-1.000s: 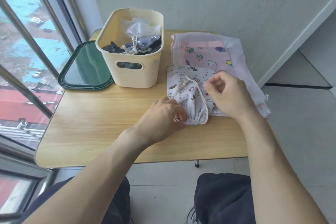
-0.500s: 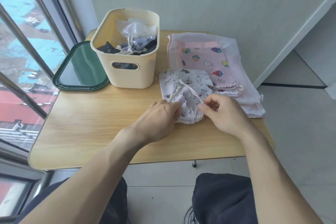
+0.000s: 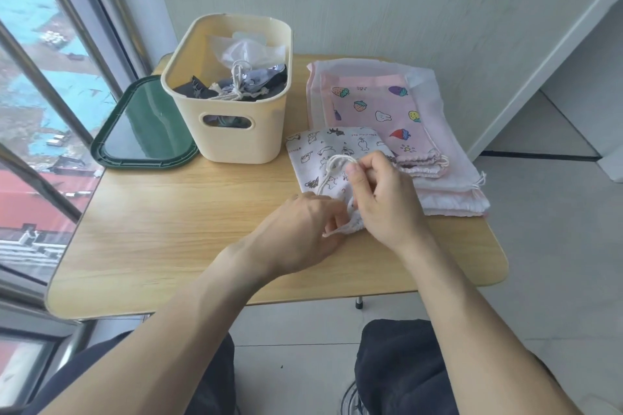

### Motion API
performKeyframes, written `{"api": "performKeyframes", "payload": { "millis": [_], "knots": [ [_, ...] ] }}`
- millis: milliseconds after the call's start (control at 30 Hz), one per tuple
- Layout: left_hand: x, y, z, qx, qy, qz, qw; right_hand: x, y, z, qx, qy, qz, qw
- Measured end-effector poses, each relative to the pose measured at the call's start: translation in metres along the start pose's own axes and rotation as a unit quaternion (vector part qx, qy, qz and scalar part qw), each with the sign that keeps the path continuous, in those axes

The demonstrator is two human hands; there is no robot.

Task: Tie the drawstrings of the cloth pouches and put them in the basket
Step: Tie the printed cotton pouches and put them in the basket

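Here we see the white printed pouch (image 3: 323, 155) lying on the worktop (image 3: 175, 229), just right of the basket (image 3: 232, 131). The right hand (image 3: 387, 199) pinches a loop of its drawstring (image 3: 333, 165); the left hand (image 3: 303, 229) grips the gathered mouth. More pouches (image 3: 371, 104) lie stacked behind.

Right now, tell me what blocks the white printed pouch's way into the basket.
Nothing visible. The white printed pouch lies just right of the basket, whose top is open; both hands still work its drawstring.
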State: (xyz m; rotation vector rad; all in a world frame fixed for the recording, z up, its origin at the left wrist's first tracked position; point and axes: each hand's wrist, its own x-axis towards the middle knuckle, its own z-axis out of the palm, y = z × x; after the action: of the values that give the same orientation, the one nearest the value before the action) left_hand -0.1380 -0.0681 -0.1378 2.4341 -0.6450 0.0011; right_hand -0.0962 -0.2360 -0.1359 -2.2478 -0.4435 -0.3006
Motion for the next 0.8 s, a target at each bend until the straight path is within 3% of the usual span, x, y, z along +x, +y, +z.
{"api": "performKeyframes", "payload": {
  "millis": [267, 333, 400, 467, 500, 567, 667, 800],
  "knots": [
    [0.002, -0.008, -0.015, 0.055, 0.032, -0.093, 0.994, 0.004, 0.005, 0.005, -0.058, -0.075, 0.037, 0.995],
    [0.003, -0.008, -0.023, 0.042, 0.008, -0.105, 0.994, 0.005, 0.007, 0.002, -0.040, -0.088, 0.054, 0.994],
    [0.003, -0.009, -0.037, -0.042, -0.065, -0.149, 0.986, 0.004, 0.009, -0.001, -0.024, -0.108, 0.067, 0.992],
    [0.000, -0.010, -0.058, -0.215, -0.125, -0.186, 0.950, 0.005, 0.010, -0.005, -0.013, -0.135, 0.078, 0.988],
    [-0.001, -0.012, -0.066, -0.308, -0.117, -0.183, 0.926, 0.006, 0.010, -0.008, -0.012, -0.152, 0.082, 0.985],
    [0.000, -0.019, -0.075, -0.442, -0.013, -0.170, 0.880, 0.008, 0.012, -0.011, -0.006, -0.189, 0.084, 0.978],
    [0.010, -0.022, -0.063, -0.531, 0.136, -0.210, 0.810, 0.010, 0.011, -0.015, 0.040, -0.239, 0.088, 0.966],
    [0.021, -0.013, -0.036, -0.566, 0.131, -0.219, 0.784, 0.008, 0.008, -0.030, 0.125, -0.323, 0.093, 0.934]
  ]
}}
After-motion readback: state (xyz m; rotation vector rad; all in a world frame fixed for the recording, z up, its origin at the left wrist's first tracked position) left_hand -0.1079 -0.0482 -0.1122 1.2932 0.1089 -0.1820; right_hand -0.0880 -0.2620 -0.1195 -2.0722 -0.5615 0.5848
